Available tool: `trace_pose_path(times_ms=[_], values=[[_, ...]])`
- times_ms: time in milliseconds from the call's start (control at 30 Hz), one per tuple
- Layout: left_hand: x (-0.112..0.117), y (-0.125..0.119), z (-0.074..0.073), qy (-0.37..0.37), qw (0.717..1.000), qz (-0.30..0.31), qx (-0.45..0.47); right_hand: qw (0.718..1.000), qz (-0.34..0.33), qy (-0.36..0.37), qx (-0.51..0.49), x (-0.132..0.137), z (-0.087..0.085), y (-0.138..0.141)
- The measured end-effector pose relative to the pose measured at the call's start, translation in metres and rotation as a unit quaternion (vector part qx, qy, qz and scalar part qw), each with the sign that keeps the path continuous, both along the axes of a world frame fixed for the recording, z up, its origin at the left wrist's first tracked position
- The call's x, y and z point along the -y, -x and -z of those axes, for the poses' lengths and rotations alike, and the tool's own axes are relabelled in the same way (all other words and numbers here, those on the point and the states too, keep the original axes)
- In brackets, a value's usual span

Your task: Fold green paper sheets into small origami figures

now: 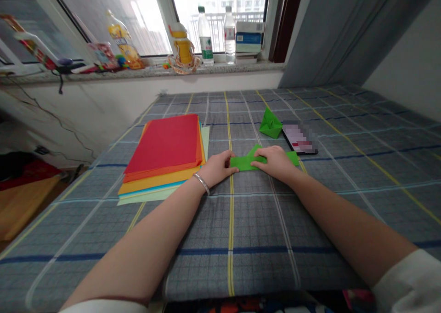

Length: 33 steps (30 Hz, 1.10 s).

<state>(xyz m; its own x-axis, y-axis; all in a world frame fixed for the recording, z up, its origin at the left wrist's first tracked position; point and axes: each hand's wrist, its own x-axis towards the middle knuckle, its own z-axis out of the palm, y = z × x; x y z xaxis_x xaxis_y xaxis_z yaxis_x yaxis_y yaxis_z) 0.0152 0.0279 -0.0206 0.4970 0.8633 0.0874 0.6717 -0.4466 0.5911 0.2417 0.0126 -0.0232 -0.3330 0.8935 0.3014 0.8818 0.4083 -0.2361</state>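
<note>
A strip of folded green paper [245, 163] lies flat on the checked cloth, with a small pointed flap standing out on its far side. My left hand [217, 167], with a silver bangle at the wrist, pinches the strip's left end between thumb and fingers. Farther right, my right hand [275, 162] is closed over the strip, thumb and fingertips pressed on it near the flap. The strip's right end sticks out beyond that hand. Just past my right hand stands a folded green paper shape [270, 123] with pointed corners.
A stack of coloured paper [165, 143], red on top, lies left of my hands. A phone [299, 138] with a blurred screen touches or nearly touches the green shape. Bottles [206, 37], a yellow cup [183, 46] and boxes [248, 37] line the windowsill [155, 74].
</note>
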Motion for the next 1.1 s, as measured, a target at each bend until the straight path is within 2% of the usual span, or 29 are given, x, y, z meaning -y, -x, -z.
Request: trace_pose_path(times_ms=[467,767,833,933,1033,1100], values=[[0.006,-0.008,-0.007,-0.014,0.997,-0.033,-0.074,0.998,-0.031,-0.045,0.018,0.002,0.007,0.000],[-0.006,0.003,0.000,0.034,0.999,-0.004,0.014,0.995,-0.045,-0.090,0.017,0.010,-0.001,0.001],[-0.005,0.006,-0.005,0.048,0.998,0.023,0.018,0.993,-0.059,-0.098,0.028,0.015,-0.006,0.001],[0.000,0.012,-0.016,0.107,0.986,0.126,0.018,0.986,-0.112,-0.076,0.096,0.026,-0.016,0.001],[0.005,0.018,-0.026,0.121,0.983,0.134,0.032,0.974,-0.152,-0.050,0.162,0.038,-0.023,0.003],[0.007,0.019,-0.029,0.108,0.986,0.127,0.021,0.972,-0.149,-0.046,0.174,0.043,-0.025,0.006]])
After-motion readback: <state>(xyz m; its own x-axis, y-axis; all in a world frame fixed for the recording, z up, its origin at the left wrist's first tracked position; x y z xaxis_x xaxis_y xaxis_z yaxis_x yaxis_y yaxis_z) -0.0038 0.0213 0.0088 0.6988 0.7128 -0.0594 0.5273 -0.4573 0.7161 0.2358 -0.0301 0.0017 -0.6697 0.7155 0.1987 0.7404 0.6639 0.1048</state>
